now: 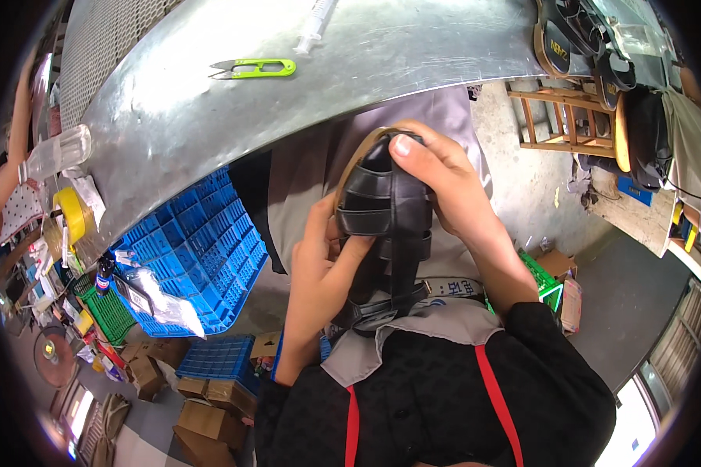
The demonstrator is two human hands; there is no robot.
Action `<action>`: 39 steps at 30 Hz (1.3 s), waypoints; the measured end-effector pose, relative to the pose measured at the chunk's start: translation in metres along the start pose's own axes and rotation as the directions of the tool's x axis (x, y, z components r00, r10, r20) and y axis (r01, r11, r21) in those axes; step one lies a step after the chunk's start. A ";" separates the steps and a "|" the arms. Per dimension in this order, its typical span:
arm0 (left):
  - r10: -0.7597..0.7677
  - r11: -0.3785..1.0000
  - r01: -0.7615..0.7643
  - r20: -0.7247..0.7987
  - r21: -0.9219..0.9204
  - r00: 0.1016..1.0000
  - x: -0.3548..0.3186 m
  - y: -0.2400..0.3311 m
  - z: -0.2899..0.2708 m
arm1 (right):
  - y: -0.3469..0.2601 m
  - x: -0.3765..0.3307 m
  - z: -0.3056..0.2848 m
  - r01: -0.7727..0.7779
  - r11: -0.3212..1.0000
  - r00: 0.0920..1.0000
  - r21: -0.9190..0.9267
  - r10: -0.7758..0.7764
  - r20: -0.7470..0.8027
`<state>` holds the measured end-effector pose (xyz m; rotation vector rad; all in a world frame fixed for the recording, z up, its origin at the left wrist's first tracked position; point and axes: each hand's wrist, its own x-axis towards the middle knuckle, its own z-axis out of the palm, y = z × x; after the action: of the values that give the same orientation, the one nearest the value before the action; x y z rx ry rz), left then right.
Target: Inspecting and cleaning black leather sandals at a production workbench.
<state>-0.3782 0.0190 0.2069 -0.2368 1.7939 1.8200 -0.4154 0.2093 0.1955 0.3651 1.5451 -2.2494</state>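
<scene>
A black strappy leather sandal (366, 214) with a tan sole edge is held up over my lap, toe pointing away from me. My left hand (323, 268) grips its left side, the thumb pressing on the straps near the middle. Around the toe end wraps my right hand (442, 167), its thumb lying on top of the front strap. The sandal's buckle end hangs close to my apron (436, 325), and its underside is hidden. On the metal table (350, 93) beyond lie green-handled thread snips (255, 69) and a clear syringe (315, 29).
More black sandals (554, 48) lie at the table's right end, above a wooden stool (566, 121). Blue plastic crates (199, 257) stand at my left under the table edge. Yellow tape (70, 215) and a clear bottle (57, 153) are at the left. Cardboard boxes (210, 428) sit on the floor.
</scene>
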 end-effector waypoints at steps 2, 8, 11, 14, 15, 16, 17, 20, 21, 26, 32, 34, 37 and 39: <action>-0.009 0.997 0.010 0.011 -0.077 1.000 0.004 -0.009 0.000 | 0.010 0.004 -0.005 -0.021 0.997 1.000 0.077 0.020 0.008; -0.098 0.984 0.093 -0.027 -0.153 0.995 0.008 -0.020 -0.008 | 0.043 0.017 0.001 -0.090 0.964 0.991 0.249 0.111 -0.071; -0.212 0.977 0.211 -0.040 -0.030 0.976 0.005 -0.025 -0.018 | 0.053 0.028 0.000 0.000 0.966 0.989 0.260 0.039 -0.145; -0.134 0.970 0.158 0.134 -0.184 0.982 -0.013 -0.053 -0.032 | 0.052 0.032 0.006 0.044 0.973 0.978 0.228 0.004 -0.206; -0.140 0.968 0.163 0.131 -0.188 0.981 -0.021 -0.065 -0.034 | 0.048 0.031 0.009 0.036 0.977 0.975 0.209 0.011 -0.220; -0.147 0.948 0.174 0.119 -0.267 0.982 -0.029 -0.077 -0.035 | 0.046 0.031 0.011 0.028 0.981 0.972 0.191 0.018 -0.234; -0.156 0.921 0.183 0.106 -0.343 0.982 -0.036 -0.082 -0.035 | 0.046 0.031 0.013 0.017 0.982 0.972 0.190 0.028 -0.232; -0.151 0.935 0.155 0.037 -0.320 0.988 -0.043 -0.071 -0.026 | 0.044 0.033 0.015 0.004 0.987 0.968 0.158 0.035 -0.247; -0.154 0.932 0.156 0.033 -0.327 0.988 -0.048 -0.077 -0.026 | 0.040 0.033 0.016 -0.005 0.985 0.964 0.172 0.051 -0.261; -0.270 0.956 0.229 -0.237 -0.185 0.933 -0.056 -0.040 -0.025 | 0.030 0.026 0.030 -0.098 0.971 0.951 0.218 0.156 -0.266; -0.390 0.897 0.261 -0.361 -0.357 0.847 -0.044 -0.008 -0.049 | 0.023 0.023 0.041 -0.191 0.967 0.896 0.170 0.243 -0.372; -0.486 0.859 0.351 -0.377 -0.373 0.788 -0.045 0.002 -0.044 | 0.017 0.022 0.045 -0.206 0.962 0.884 0.181 0.262 -0.386; -0.460 0.886 0.367 -0.446 -0.283 0.768 -0.054 0.023 -0.047 | 0.014 0.023 0.048 -0.223 0.944 0.868 0.244 0.306 -0.391; -0.306 0.950 0.233 -0.476 -0.208 0.824 -0.047 0.042 -0.047 | 0.012 0.022 0.050 -0.226 0.927 0.867 0.298 0.331 -0.372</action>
<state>-0.3725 -0.0358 0.2621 -1.0595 1.8368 1.7795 -0.4296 0.1550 0.1940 1.1356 1.2827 -2.2192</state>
